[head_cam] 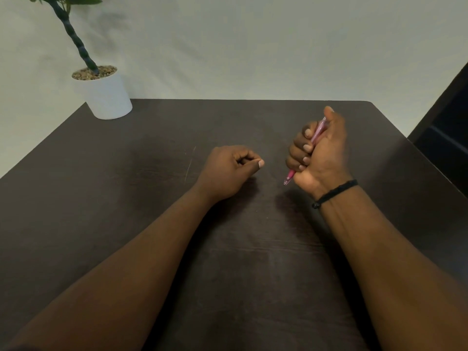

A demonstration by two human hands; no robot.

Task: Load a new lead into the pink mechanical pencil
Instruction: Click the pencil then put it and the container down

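Note:
My right hand grips the pink mechanical pencil in a fist above the dark table. The pencil's tip sticks out below the fist, pointing down and left. My thumb lies over the pencil's top end. My left hand rests on the table to the left of it, fingers curled with thumb against forefinger. Whether it pinches a lead I cannot tell; no lead is visible.
A white pot with a green plant stands at the table's far left corner. A dark piece of furniture sits beyond the right edge. A thin pale scratch marks the tabletop.

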